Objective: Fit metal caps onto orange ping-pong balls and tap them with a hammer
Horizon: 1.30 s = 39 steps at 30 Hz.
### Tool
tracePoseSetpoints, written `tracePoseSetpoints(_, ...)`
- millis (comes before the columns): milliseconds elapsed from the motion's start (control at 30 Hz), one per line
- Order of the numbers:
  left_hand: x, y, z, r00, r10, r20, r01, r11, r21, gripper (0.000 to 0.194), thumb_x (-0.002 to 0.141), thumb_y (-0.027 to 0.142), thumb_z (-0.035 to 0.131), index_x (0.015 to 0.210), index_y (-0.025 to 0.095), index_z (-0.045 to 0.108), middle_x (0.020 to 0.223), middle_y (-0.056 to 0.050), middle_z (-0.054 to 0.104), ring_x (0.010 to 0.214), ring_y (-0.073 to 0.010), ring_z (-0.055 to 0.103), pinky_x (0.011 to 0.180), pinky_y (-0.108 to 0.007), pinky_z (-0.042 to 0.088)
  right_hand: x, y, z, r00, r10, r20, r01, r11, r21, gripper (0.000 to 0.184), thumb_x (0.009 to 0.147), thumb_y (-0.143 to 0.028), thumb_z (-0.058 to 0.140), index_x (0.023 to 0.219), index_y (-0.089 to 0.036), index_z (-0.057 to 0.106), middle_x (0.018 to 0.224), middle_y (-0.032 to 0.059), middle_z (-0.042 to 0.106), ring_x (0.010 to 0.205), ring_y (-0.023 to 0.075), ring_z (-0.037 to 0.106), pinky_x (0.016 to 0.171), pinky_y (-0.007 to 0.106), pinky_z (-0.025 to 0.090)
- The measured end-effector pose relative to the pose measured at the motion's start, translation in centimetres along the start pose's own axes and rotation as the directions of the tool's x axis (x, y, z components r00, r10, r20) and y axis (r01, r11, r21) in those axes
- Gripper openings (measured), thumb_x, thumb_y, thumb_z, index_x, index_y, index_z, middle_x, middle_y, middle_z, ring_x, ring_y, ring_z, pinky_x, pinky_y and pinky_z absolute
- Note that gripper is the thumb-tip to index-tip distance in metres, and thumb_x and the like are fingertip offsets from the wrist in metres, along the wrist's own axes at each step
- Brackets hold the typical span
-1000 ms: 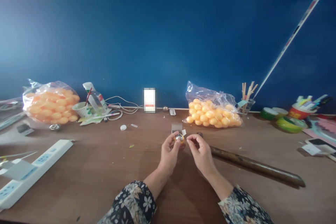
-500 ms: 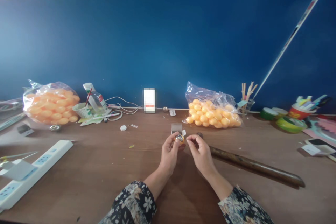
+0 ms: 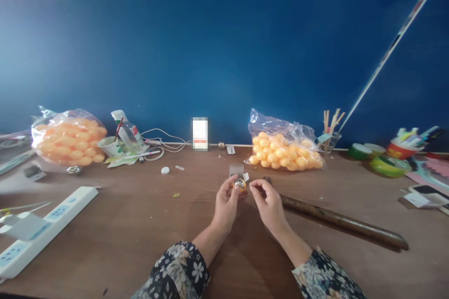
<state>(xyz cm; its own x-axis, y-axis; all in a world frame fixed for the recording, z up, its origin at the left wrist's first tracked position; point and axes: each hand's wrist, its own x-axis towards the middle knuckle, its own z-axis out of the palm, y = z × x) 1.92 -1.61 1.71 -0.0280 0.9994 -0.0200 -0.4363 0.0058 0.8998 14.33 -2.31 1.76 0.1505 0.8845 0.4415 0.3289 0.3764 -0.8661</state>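
Shiny, orange-edged silver ball (image 3: 239,184) in grasping left hand (image 3: 226,203), right hand (image 3: 271,202) pinched, contents unclear

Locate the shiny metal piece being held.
Head view, below and slightly right of centre: the shiny metal piece is in the left hand, with the right hand just beside it.

There are two hands (image 3: 225,203) (image 3: 271,205), two bags (image 3: 86,114) (image 3: 262,120) of balls (image 3: 277,153), one power strip (image 3: 49,231), one bottle (image 3: 130,134) and one dark stick (image 3: 343,222).

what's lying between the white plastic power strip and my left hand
Mainly a small yellow-green scrap, on the brown tabletop between the power strip and your left hand, in the head view.
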Motion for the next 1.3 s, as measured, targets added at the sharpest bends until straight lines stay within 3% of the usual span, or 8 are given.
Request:
tracePoseSetpoints(167,-0.01,0.07,0.11,1.000,-0.003,-0.015,0.003,1.000,0.008,0.052,0.070,0.042,0.072,0.115,0.016,0.061,0.107,-0.012,0.067,0.079,-0.0172,0.068,0.078,-0.033,0.055,-0.02,-0.26,-0.02,1.000,-0.007,-0.007,0.007,1.000,-0.003,0.015,0.087,-0.033,0.051,0.083,-0.020,0.058,0.078,0.0028,0.063,0.068,0.0169,0.058,0.064,0.027,0.049)
tracePoseSetpoints(467,-0.02,0.19,0.11,1.000,-0.013,-0.022,0.012,1.000,-0.026,0.051,0.069,0.043,0.073,0.112,0.016,0.064,0.102,-0.010,0.069,0.077,-0.0171,0.068,0.077,-0.033,0.055,0.03,0.18,0.02,1.000,0.007,-0.012,-0.007,1.000,0.026,0.018,0.086,-0.036,0.052,0.085,-0.020,0.059,0.079,0.0036,0.063,0.066,0.0172,0.058,0.064,0.028,0.049)
tracePoseSetpoints(767,0.19,0.05,0.23,1.000,0.016,-0.004,-0.016,0.996,-0.089,0.044,0.072,0.039,0.071,0.110,0.018,0.066,0.107,-0.008,0.068,0.090,-0.0173,0.066,0.088,-0.033,0.052,0.50,-0.17,0.05,0.987,0.161,0.026,-0.163,0.964,0.209,0.026,0.078,-0.046,0.059,0.077,-0.020,0.059,0.063,-0.0011,0.058,0.055,0.0137,0.050,0.053,0.025,0.044)
tracePoseSetpoints(1033,-0.08,0.56,0.46,1.000,-0.002,0.006,0.003,0.999,-0.053,0.045,0.071,0.038,0.072,0.111,0.019,0.066,0.107,-0.009,0.069,0.090,-0.0201,0.068,0.085,-0.035,0.053,0.45,-0.31,0.33,0.972,0.212,0.099,-0.233,0.875,0.424,0.026,0.074,-0.044,0.067,0.079,-0.019,0.062,0.088,0.0044,0.066,0.079,0.0181,0.061,0.076,0.032,0.051)
tracePoseSetpoints(1300,0.13,0.36,0.29,1.000,0.017,0.010,-0.016,1.000,-0.015,0.043,0.071,0.038,0.071,0.110,0.019,0.066,0.110,-0.009,0.068,0.096,-0.0232,0.066,0.083,-0.036,0.054,0.37,0.03,0.31,0.975,0.182,0.126,-0.215,0.912,0.350,0.028,0.077,-0.046,0.063,0.077,-0.019,0.061,0.099,0.0076,0.066,0.086,0.0202,0.062,0.080,0.034,0.051)
